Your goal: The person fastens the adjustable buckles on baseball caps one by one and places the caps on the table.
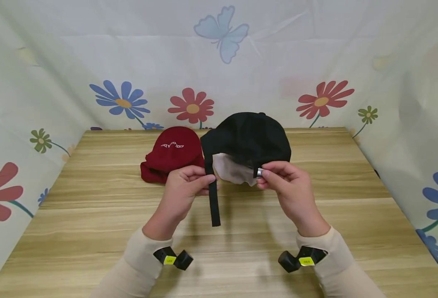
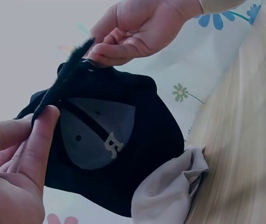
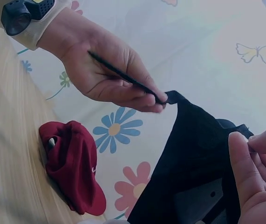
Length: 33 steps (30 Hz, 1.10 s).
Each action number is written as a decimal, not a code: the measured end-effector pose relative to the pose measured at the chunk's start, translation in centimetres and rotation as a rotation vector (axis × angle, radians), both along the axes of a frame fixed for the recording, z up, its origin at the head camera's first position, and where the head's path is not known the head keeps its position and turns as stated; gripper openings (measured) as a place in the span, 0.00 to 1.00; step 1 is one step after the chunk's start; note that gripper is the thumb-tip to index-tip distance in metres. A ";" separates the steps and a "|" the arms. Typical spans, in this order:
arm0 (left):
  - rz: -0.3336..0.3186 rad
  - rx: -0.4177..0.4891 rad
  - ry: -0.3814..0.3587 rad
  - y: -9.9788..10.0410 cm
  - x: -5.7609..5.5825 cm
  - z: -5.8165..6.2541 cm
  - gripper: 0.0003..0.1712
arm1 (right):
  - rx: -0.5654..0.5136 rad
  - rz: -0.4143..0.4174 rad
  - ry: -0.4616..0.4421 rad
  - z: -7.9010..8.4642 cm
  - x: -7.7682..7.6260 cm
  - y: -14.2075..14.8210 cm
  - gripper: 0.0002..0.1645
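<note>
A black cap (image 1: pixel 252 134) is held up above the table, its back opening towards me. My left hand (image 1: pixel 187 186) pinches the cap's long black strap (image 1: pixel 214 207), whose free end hangs down below the fingers. Between thumb and fingertips, my right hand (image 1: pixel 289 182) pinches the short side with the silver metal buckle (image 1: pixel 259 172). Strap and buckle are apart. In the left wrist view the grey lining (image 2: pixel 84 140) and a pale letter-shaped piece (image 2: pixel 113 145) show inside the cap.
A dark red cap (image 1: pixel 175 151) with white lettering lies on the wooden table (image 1: pixel 111 231), left of the black cap. Behind the black cap sits a pale, crumpled cloth item (image 1: pixel 233 169), partly hidden. A flower-printed curtain (image 1: pixel 159 54) surrounds the table's back and sides.
</note>
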<state>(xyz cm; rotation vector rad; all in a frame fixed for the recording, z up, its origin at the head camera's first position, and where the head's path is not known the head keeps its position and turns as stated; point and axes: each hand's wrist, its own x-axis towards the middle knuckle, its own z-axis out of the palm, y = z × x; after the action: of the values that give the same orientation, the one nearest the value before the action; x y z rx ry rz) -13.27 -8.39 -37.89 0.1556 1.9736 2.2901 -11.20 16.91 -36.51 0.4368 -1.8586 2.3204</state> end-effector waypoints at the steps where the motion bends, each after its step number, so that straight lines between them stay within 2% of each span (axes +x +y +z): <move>1: 0.016 0.008 0.007 0.0 0.0 0.0 0.12 | -0.001 -0.001 0.000 0.0 0.0 0.0 0.08; 4: 0.036 0.037 0.033 0.0 0.0 0.0 0.07 | -0.012 -0.005 0.006 0.1 -0.1 -0.1 0.08; 6: 0.018 0.078 0.056 -0.1 0.1 0.0 0.03 | -0.018 -0.005 0.015 0.1 -0.2 0.0 0.09; 8: -0.028 0.119 0.077 -0.1 0.3 0.2 0.02 | -0.024 -0.008 0.025 0.1 -0.3 0.0 0.09; 10: -0.095 0.136 0.101 -0.2 0.6 0.4 0.05 | -0.026 -0.011 0.031 0.0 -0.4 0.1 0.09; 14: -0.211 0.066 0.147 -0.3 1.4 1.2 0.12 | -0.034 -0.014 0.045 0.1 -0.6 0.2 0.09; 18: -0.270 0.025 0.205 -0.3 1.9 1.7 0.22 | -0.034 -0.016 0.048 0.3 -0.7 0.2 0.08; 23: -0.287 0.017 0.257 -0.3 1.9 2.1 0.36 | -0.020 -0.020 0.055 0.5 -0.7 0.2 0.08; 33: -0.227 -0.034 0.326 0.3 1.0 3.3 0.49 | -0.011 0.013 0.074 1.2 -0.8 -0.1 0.10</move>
<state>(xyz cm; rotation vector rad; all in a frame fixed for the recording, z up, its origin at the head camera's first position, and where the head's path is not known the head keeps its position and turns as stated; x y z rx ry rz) -12.23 -8.04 -34.55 0.7523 2.0081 2.1938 -11.98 16.76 -35.32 0.5276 -1.8131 2.2888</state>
